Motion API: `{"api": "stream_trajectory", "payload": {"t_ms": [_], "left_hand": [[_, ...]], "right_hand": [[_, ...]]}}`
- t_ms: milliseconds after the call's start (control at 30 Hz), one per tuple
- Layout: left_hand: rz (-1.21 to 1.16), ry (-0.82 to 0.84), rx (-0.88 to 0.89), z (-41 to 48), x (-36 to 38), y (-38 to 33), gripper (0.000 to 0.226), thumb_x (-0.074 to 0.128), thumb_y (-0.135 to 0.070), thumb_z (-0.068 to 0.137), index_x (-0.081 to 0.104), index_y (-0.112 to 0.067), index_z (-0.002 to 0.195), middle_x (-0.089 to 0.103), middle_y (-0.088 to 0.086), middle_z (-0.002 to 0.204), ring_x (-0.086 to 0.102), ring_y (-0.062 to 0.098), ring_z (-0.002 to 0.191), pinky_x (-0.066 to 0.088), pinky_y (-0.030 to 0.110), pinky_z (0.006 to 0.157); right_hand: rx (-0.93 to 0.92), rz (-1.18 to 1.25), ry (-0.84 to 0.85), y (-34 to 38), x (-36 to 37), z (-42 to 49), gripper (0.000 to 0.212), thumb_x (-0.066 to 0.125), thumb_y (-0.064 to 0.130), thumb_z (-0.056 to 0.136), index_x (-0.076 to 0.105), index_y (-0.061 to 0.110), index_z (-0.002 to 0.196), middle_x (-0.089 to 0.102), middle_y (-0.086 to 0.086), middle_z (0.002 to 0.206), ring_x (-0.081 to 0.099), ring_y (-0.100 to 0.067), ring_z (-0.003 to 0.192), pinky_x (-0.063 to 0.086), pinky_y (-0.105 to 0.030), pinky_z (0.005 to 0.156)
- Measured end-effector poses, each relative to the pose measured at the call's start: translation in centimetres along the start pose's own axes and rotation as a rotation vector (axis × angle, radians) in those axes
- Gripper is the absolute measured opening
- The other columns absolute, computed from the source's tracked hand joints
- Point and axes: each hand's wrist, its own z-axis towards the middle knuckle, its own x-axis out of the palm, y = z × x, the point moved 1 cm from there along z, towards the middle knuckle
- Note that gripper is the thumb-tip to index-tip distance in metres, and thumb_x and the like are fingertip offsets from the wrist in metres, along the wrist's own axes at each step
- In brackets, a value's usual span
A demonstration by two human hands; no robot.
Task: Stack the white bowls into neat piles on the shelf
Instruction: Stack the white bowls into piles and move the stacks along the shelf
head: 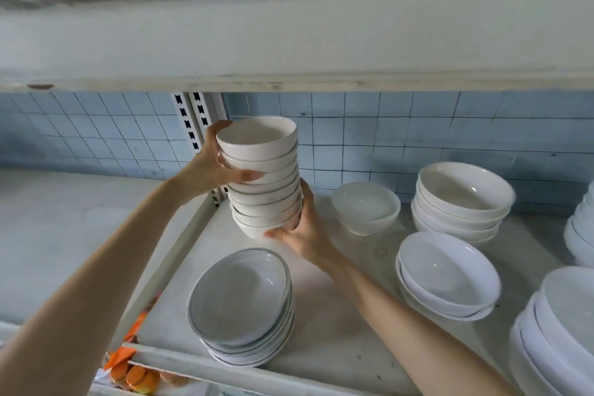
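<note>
At the back left corner of the shelf [337, 347], a tall pile of small white bowls [265, 183] stands between both hands. Its top few bowls sit slightly off to the left of the ones below. Whether its bottom bowl rests on the shelf or hangs just above it cannot be told.

The left hand [215, 167] grasps the upper part, with the thumb laid across the front and the fingers [221, 127] curled up behind the top rim. The right hand [305, 235] cups the base, its thumb at the lower front and its fingers wrapped round the right side.

To me the step in hand is settling and straightening this pile. The next move calls for nudging the top bowls into line before letting go, slowly, since a pile this tall could tip.

Just to the right a single white bowl [366, 207] sits alone, a likely candidate for stacking next. Beyond it stands a short stack of wider bowls [463, 199], with shallow white bowls [446, 276] in front of that. Rimmed dishes [241, 305] are piled at the front left, and plates [559, 331] crowd the right edge. A blue tiled wall [418, 132] backs the shelf, and an upper shelf [289, 42] runs overhead.
</note>
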Motion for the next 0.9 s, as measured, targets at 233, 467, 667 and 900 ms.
{"api": "stream_trajectory", "payload": {"t_ms": [233,467,667,900], "left_hand": [[-0.020,-0.028,-0.051,1.8,-1.2,1.2,0.126,0.082,-0.045,0.034,0.014,-0.025,0.138,0.045,-0.001,0.125,0.047,0.018,0.117,0.046,0.031,0.096],[-0.012,-0.044,-0.041,2.6,-1.7,1.8,0.129,0.087,-0.045,0.038,0.014,-0.025,0.142,0.043,0.001,0.136,0.045,0.018,0.126,0.041,0.039,0.106],[-0.090,-0.143,0.009,1.6,-0.6,2.2,0.107,0.079,-0.010,0.072,0.005,-0.021,0.148,0.035,-0.007,0.130,0.040,0.012,0.122,0.042,0.021,0.095],[-0.145,-0.213,0.107,0.1,0.1,1.6,0.077,0.067,-0.010,0.084,0.019,-0.016,0.144,0.041,-0.010,0.123,0.047,0.007,0.110,0.047,0.004,0.070]], "right_hand": [[0.020,-0.026,-0.005,-0.7,1.0,3.0,0.108,0.084,0.036,0.047,0.025,0.028,0.138,0.044,0.002,0.138,0.043,-0.013,0.128,0.035,-0.044,0.109],[0.030,-0.036,0.038,-1.2,1.0,4.9,0.097,0.086,0.007,0.060,0.022,0.032,0.129,0.043,0.007,0.132,0.042,-0.010,0.123,0.035,-0.029,0.107],[0.051,-0.049,0.075,-0.6,0.7,4.7,0.093,0.084,0.008,0.064,0.021,0.036,0.126,0.041,0.018,0.125,0.042,-0.006,0.121,0.035,-0.023,0.105],[0.089,-0.179,-0.063,1.1,-1.5,1.6,0.086,0.076,0.029,0.077,0.025,0.015,0.145,0.034,-0.001,0.146,0.032,-0.013,0.134,0.027,-0.030,0.113]]}}
